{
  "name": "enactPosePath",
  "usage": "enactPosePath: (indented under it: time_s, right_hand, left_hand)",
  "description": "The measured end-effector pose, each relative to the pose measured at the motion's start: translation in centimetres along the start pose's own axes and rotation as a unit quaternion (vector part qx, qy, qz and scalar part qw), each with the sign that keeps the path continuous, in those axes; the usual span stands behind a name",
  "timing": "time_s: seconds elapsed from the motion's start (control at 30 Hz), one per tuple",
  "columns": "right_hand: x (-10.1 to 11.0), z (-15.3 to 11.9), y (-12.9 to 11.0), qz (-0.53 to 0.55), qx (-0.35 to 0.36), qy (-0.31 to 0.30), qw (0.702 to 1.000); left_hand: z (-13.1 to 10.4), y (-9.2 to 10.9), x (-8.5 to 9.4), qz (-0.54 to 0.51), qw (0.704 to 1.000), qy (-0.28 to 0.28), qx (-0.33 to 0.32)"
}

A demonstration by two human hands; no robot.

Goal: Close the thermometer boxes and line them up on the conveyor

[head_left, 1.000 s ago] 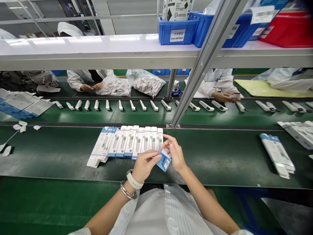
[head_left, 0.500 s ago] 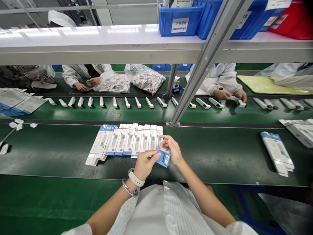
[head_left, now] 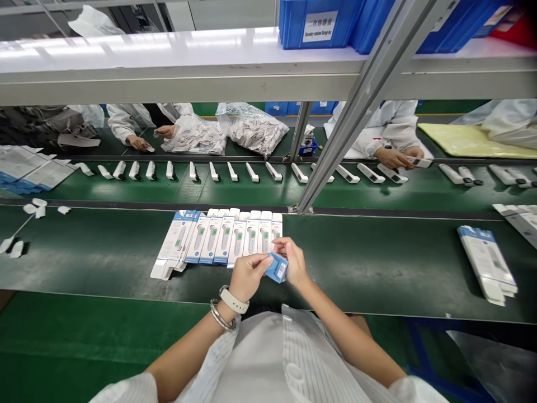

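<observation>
A small carton with a blue end (head_left: 277, 267) points toward me in front of my body. My left hand (head_left: 247, 274), with a watch and bangles at the wrist, pinches its left side between thumb and fingers. Around the carton's right side and top is my right hand (head_left: 293, 262), its fingers bent on it. Just beyond my hands lies a row of white and blue cartons (head_left: 225, 238) printed with a thermometer picture. Flatter cartons (head_left: 176, 243) overlap at the row's left end.
White thermometers (head_left: 274, 172) line the green belt behind. Flat cartons (head_left: 489, 263) lie at the right, small white pieces (head_left: 39, 211) at the left. A metal post (head_left: 356, 106) slants up to a shelf (head_left: 168, 84) with blue bins (head_left: 321, 25). Two people's hands work across the belt.
The view has shifted slightly. My hands still hold the carton, its blue end tilted a little differently. Across the belt, the person at the right has set down one thermometer and holds another.
</observation>
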State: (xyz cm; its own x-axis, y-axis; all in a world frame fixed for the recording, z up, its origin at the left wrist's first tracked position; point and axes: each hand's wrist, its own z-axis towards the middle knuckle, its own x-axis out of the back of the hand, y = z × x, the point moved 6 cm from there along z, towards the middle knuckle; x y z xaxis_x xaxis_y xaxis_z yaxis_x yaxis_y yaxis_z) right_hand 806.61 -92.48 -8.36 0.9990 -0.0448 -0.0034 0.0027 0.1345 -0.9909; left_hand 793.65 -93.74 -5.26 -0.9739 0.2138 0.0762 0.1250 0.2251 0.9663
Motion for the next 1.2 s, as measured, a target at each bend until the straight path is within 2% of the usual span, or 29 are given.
enactPosePath:
  time_s: [0.1, 0.17, 0.23, 0.33, 0.43, 0.53, 0.63, 0.73, 1.2]
  right_hand:
    - [-0.5, 1.6, 1.3, 0.096, -0.09, -0.073, 0.989]
    - [-0.5, 2.2, 1.8, 0.118, -0.118, -0.077, 0.983]
    - [-0.5, 2.1, 2.0, 0.119, -0.123, -0.055, 0.984]
    - [-0.6, 0.8, 1.7, 0.065, -0.08, 0.016, 0.995]
    - [-0.6, -1.0, 0.8, -0.032, -0.009, 0.093, 0.995]
    - [-0.6, -1.7, 0.4, -0.062, 0.01, 0.116, 0.991]
    - [-0.8, -0.9, 1.5, 0.046, -0.076, 0.07, 0.994]
    - [-1.0, 0.2, 2.3, 0.131, -0.148, 0.02, 0.98]
    - [-0.7, 0.7, 2.4, 0.119, -0.129, -0.035, 0.984]
  left_hand:
    - [-0.4, -0.2, 0.0, 0.043, 0.999, 0.014, -0.024]
    - [-0.3, -0.6, 0.0, 0.039, 0.999, 0.025, -0.028]
    - [-0.2, -1.1, 0.1, 0.022, 0.999, 0.029, -0.021]
    - [0.1, -1.5, 0.5, 0.004, 0.999, 0.035, -0.013]
    - [0.0, -1.4, 0.8, 0.046, 0.997, 0.051, -0.035]
    - [-0.3, -1.1, 0.9, 0.106, 0.991, 0.058, -0.05]
    - [-0.5, -1.0, 0.6, 0.111, 0.992, 0.043, -0.049]
    - [-0.6, -1.0, 0.5, 0.08, 0.995, 0.029, -0.046]
    - [-0.5, -1.8, 0.4, -0.005, 1.0, 0.027, -0.003]
